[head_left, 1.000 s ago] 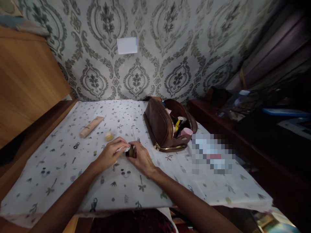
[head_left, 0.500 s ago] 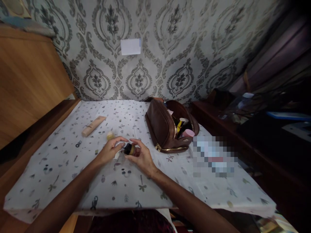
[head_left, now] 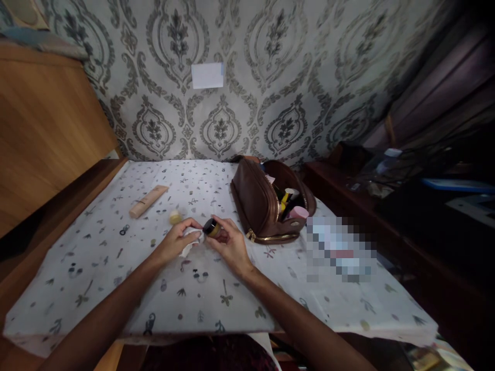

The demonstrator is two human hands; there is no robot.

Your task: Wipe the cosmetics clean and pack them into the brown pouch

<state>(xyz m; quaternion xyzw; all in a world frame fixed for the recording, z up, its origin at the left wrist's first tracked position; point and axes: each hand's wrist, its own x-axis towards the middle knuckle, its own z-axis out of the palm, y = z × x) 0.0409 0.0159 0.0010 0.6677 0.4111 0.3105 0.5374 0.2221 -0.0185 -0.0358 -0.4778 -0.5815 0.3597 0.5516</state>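
Note:
My right hand [head_left: 229,246] grips a small amber bottle with a black cap [head_left: 212,227], held tilted just above the patterned white tablecloth [head_left: 116,257]. My left hand [head_left: 177,240] is closed on a crumpled white tissue [head_left: 190,241] that touches the bottle's cap end. Both hands meet near the middle of the table. An open brown zip pouch [head_left: 260,203] with cosmetics inside lies just right of my right hand.
A beige tube [head_left: 148,201] and a small yellow item [head_left: 175,217] lie on the cloth behind my left hand. A blurred-out object [head_left: 340,250] lies right of the pouch. A wooden cabinet [head_left: 42,129] stands at left, dark cluttered furniture [head_left: 425,196] at right.
My right hand has lifted and turned the bottle slightly away from me, its cap now pointing left toward the tissue. The view shifted a little.

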